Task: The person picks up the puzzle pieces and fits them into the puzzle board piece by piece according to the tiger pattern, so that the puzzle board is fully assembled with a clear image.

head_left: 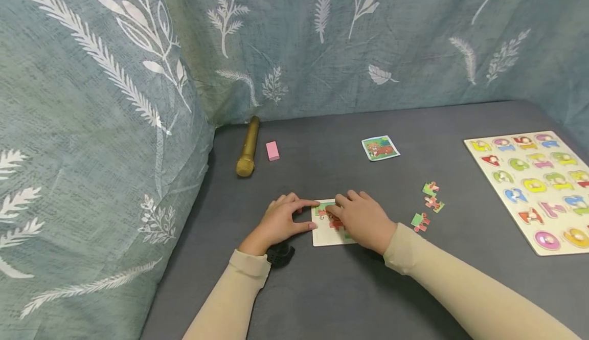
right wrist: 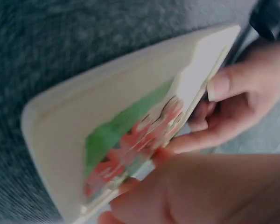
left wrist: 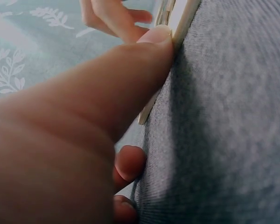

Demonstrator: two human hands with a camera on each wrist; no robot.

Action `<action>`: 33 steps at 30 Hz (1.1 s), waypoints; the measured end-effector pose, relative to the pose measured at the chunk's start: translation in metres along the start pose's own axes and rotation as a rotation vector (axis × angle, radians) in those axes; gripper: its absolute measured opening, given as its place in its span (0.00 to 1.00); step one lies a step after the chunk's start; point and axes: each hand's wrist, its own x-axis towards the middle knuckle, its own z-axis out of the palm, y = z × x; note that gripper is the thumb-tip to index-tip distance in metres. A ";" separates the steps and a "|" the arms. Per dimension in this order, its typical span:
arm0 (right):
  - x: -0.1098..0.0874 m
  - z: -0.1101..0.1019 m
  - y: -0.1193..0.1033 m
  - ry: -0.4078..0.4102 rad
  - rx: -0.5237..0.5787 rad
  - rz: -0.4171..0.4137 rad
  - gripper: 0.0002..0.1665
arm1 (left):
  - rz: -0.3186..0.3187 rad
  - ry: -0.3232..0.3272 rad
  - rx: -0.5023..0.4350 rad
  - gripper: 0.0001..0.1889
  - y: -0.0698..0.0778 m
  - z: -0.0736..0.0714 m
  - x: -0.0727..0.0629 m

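Note:
A small pale jigsaw board [head_left: 324,237] lies on the table between both hands. Red pieces [right wrist: 147,133] sit in its recess beside a green printed area. My left hand [head_left: 279,221] holds the board's left side, thumb at the edge and index finger near the far corner. In the left wrist view the thumb [left wrist: 147,60] touches the rim. Over the board, my right hand [head_left: 365,221] has its fingertips on the pieces; whether it pinches one is hidden. Several loose puzzle pieces [head_left: 432,203] lie to the right of that hand.
A square picture card [head_left: 381,149] lies beyond the board. Farther left are a pink block [head_left: 272,151] and a gold microphone [head_left: 248,148]. A large letter board [head_left: 511,212] lies at the right. Patterned cloth [head_left: 294,43] hangs behind the grey table [head_left: 317,294].

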 end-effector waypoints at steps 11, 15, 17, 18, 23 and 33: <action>-0.006 0.003 -0.005 0.028 -0.002 0.010 0.21 | 0.051 -0.017 0.054 0.27 0.006 0.006 0.007; -0.009 0.006 -0.001 0.015 0.090 0.012 0.24 | 0.056 -0.026 0.048 0.27 0.006 0.009 0.006; -0.009 0.009 0.002 0.010 0.178 0.022 0.26 | 0.054 -0.031 0.042 0.27 0.005 0.009 0.004; -0.009 0.010 0.004 0.001 0.233 0.029 0.28 | 0.049 -0.034 0.038 0.27 0.004 0.009 0.003; -0.014 0.009 0.017 0.038 0.466 0.048 0.32 | 0.023 -0.039 0.022 0.27 0.002 0.007 -0.002; -0.086 -0.001 0.102 0.054 0.537 0.238 0.15 | 0.017 -0.015 0.003 0.27 -0.001 0.002 -0.004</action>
